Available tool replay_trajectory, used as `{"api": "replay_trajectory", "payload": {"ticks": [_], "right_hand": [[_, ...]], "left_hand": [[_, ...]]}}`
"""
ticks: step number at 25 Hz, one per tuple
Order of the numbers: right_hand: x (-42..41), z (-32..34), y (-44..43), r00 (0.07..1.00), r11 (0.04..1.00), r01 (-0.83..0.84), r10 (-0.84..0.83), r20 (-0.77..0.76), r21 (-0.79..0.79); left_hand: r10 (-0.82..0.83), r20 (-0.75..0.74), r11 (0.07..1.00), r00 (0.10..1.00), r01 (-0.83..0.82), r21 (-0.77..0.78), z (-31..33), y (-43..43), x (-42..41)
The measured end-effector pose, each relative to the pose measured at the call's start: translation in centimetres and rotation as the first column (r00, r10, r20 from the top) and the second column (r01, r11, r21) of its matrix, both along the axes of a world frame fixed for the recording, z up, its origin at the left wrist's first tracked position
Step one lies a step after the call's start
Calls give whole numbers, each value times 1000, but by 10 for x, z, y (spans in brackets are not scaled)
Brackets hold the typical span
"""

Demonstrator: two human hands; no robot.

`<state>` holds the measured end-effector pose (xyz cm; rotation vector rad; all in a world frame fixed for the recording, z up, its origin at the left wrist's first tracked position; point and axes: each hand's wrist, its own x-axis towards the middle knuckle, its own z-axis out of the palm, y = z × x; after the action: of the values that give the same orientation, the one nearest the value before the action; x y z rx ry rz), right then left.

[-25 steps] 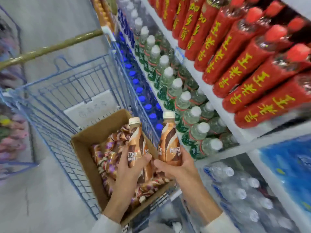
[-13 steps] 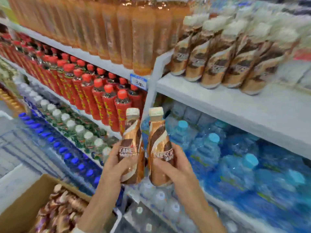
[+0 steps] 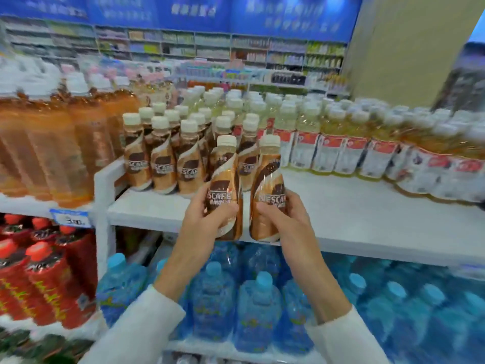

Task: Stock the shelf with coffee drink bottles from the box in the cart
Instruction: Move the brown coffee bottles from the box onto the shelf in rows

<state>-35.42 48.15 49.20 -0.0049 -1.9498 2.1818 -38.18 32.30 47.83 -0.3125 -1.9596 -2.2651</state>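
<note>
Here, gripping a brown-and-cream plastic coffee bottle (image 3: 224, 179) in the left hand (image 3: 207, 219), its twin (image 3: 269, 177) in the right hand (image 3: 286, 219), liable to topple the shelved coffee row (image 3: 162, 166) if shoved in.

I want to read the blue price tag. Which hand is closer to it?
Left. The left hand, gripping one coffee bottle, is right of the price tag; the right hand, gripping the other bottle, is farther right.

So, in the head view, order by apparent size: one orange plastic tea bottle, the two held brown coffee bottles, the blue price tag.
1. orange tea bottle
2. left brown coffee bottle and right brown coffee bottle: alike, not ranked
3. blue price tag
</note>
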Motion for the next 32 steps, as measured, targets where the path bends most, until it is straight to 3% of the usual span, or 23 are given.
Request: {"api": "replay_trajectory", "payload": {"ticks": [4,10,14,19,23,29,32], "right_hand": [[-33,4,15,998,987,62,-60,-15,149],[-44,-17,17,999,953,38,-34,-18,300],[-42,-17,20,999,926,-7,20,-30,376],[-37,-19,30,999,914,-27,33,-8,405],[-36,-15,35,1000,919,6,6,-31,393],[-39,-17,32,994,900,81,-45,-95,427],[-38,-19,28,989,880,133,-85,-124,455]], "left_hand": [[5,-108,995,994,-16,-100,1,10,-40],[6,-112,987,994,-24,-160,-13,9,-54],[-71,-162,959,984,23,-281,-17,9,-52],[-103,-152,935,983,43,-353,-18,1,-52],[-123,-73,949,990,96,-300,-15,-6,-49],[48,-105,942,993,-80,-327,-13,1,-46],[60,-106,942,993,-91,-324,-12,1,-47]]}}
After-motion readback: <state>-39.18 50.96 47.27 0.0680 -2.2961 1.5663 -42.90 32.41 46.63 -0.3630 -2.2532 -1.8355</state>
